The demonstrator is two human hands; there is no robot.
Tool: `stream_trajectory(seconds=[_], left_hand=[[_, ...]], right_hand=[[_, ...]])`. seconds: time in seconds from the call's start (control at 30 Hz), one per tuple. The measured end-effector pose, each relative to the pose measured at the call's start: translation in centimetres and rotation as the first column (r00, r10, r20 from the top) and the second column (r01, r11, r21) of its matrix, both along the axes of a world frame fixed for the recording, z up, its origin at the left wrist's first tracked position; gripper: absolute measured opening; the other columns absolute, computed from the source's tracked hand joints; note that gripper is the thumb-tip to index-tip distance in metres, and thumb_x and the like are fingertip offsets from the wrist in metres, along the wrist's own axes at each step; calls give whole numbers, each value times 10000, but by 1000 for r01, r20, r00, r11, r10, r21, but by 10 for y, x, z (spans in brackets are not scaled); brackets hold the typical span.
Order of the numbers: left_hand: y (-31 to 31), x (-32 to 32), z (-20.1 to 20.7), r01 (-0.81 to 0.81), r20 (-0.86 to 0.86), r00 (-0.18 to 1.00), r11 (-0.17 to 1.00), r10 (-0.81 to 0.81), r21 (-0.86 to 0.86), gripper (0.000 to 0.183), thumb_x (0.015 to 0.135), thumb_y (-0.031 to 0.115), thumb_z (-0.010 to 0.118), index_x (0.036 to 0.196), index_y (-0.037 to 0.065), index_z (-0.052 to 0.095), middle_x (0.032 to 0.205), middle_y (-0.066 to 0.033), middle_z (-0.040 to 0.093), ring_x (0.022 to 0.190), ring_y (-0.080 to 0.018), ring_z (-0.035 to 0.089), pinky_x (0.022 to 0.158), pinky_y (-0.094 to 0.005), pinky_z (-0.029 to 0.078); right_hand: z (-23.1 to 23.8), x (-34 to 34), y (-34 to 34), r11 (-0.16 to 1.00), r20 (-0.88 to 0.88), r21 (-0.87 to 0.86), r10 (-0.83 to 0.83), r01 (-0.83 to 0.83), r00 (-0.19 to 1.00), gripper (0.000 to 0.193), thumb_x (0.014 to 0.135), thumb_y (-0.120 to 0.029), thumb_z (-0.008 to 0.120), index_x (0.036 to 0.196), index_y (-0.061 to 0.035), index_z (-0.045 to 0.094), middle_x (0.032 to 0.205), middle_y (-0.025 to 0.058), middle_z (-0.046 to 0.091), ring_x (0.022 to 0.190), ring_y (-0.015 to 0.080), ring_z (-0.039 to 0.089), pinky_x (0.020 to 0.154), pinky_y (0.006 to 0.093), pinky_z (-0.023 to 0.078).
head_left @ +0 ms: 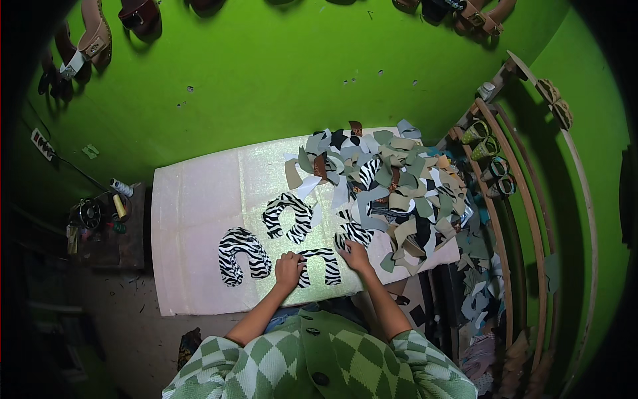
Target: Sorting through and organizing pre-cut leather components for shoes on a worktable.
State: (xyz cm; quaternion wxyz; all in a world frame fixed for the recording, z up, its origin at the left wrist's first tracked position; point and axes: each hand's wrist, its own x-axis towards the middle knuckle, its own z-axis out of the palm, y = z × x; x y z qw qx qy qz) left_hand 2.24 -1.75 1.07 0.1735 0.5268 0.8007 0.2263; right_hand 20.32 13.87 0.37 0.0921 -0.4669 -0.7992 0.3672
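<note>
Zebra-striped cutout (319,266) under both hands

- Bright green wall (266,73) with sandals (93,40) hanging along its top.
- Curved wooden shelves (531,219) at the right.
- Dark side table (113,233) left of the desk.
- Gritty grey floor (133,326).

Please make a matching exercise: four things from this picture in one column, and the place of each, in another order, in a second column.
Things:
1. left hand
2. pile of cut pieces
3. thread spool
4. sandals

Places:
A. hanging on the green wall, upper left
B. on the zebra-print piece nearest the person
C. on the right part of the white table
D. on the dark side table, left of the white table

Pairs: 1-B, 2-C, 3-D, 4-A
</note>
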Motion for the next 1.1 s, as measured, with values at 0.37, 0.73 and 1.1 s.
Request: stream_trajectory(seconds=[0.37,0.73,1.1], left_hand=[[23,0,-18,-171,924,380,978,-43,116,238,860,119,571,1043,-22,520,885,-84,586,797,-159,606,691,-242,471],[34,-29,-33,-301,857,500,953,127,34,140,787,-12,606,914,-41,557,760,-76,605,674,-132,626,618,-213,507],[29,-15,-41,-415,618,725,909,304,40,108,681,51,694,746,17,615,682,-67,635,613,-127,609,597,-241,488]], right_hand=[[2,-57,-32,398,-198,-907,-694,140,692,184,768,-77,700,879,19,588,777,59,614,706,113,594,524,173,450],[-22,-42,-8,807,-384,-590,-290,9,877,184,800,-59,642,953,36,607,731,41,626,618,69,571,523,175,442],[-24,-40,-20,981,-216,-70,-191,180,958,203,655,-152,757,761,-14,653,585,49,585,514,117,522,515,252,425]])
